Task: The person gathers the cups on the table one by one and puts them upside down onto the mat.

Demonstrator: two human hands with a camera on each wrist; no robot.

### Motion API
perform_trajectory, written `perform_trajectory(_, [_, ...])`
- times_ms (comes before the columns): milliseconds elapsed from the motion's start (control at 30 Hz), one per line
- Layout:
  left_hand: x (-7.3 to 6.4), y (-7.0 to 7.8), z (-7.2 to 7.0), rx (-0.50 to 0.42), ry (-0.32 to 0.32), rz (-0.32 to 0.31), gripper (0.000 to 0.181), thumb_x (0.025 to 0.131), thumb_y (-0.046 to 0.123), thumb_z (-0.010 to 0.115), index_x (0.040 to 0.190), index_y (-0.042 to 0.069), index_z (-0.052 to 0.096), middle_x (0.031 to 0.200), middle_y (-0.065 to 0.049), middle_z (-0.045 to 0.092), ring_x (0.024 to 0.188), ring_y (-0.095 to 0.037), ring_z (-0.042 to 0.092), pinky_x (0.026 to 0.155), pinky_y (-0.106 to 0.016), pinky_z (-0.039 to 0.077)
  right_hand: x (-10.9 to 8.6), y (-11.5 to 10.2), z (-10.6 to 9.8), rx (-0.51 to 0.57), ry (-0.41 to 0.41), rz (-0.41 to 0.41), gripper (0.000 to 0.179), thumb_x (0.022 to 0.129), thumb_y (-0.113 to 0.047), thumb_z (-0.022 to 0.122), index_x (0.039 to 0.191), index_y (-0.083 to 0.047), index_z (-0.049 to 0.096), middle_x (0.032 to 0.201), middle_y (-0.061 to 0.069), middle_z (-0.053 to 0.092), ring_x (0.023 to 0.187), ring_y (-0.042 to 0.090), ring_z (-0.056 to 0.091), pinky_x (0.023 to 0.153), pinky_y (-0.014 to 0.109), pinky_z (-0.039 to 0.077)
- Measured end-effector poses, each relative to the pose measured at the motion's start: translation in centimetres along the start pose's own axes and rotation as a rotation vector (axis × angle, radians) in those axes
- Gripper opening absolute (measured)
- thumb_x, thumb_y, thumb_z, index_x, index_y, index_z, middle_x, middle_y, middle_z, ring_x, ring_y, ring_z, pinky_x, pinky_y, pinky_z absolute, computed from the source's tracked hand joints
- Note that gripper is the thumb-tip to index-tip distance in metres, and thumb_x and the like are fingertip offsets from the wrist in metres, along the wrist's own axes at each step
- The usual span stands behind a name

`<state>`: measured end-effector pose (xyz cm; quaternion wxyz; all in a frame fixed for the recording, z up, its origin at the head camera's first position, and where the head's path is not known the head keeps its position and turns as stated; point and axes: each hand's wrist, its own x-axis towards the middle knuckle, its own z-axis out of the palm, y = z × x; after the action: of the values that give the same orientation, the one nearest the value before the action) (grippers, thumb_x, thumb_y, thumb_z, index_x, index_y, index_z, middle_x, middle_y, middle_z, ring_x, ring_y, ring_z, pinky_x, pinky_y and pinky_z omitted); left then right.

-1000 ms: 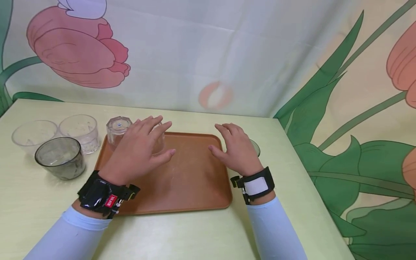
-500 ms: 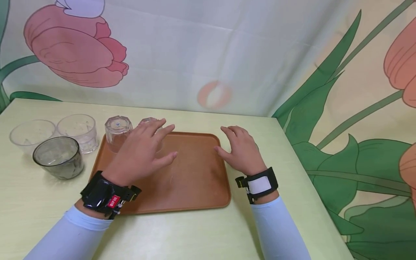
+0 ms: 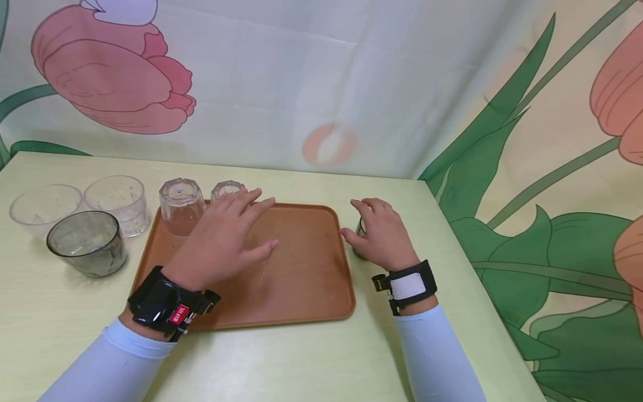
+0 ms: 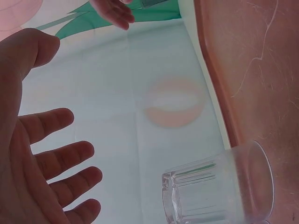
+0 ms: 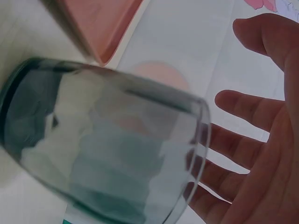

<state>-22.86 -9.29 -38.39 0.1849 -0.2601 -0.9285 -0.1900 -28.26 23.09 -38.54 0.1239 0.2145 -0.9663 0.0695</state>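
My left hand [image 3: 221,240] hovers above the brown tray [image 3: 296,268] with its fingers spread and nothing held. Two clear glasses stand upside down at the tray's far left: one clear glass [image 3: 181,212] in plain sight, and a second [image 3: 228,187] partly covered by the left hand. The left wrist view has a clear glass [image 4: 219,186] apart from the fingers. To the right of the tray, my right hand [image 3: 384,237] is held over a greenish tinted glass [image 3: 359,231], mostly hidden by it in the head view. That tinted glass [image 5: 107,149] stands upright beside the loosely spread fingers.
Left of the tray, a grey tinted glass [image 3: 89,245] stands upright in front of two clear glasses, one [image 3: 118,204] nearer the tray and one [image 3: 42,209] farther left. A printed curtain [image 3: 261,84] hangs behind the table [image 3: 281,363].
My right hand has moved right; the tinted glass, earlier seen past its right side, now shows at its left. My left hand has drifted slightly right and down, uncovering more of the upside-down glasses.
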Motion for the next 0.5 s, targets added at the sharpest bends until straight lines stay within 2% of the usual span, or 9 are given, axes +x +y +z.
perform_trajectory(500, [-0.1,0.1,0.0,0.003,-0.007,-0.007,0.074,0.088,0.053,0.068,0.147,0.013,0.05,0.151,-0.018,0.045,0.141,-0.041,0.04,0.113,-0.062,0.035,-0.6,1.9,0.3,0.006,-0.035,0.048,0.066,0.091,-0.048,0.064,0.143,-0.011,0.053,0.137,0.018,0.055,0.131,0.038,0.049,0.107,0.056,0.043])
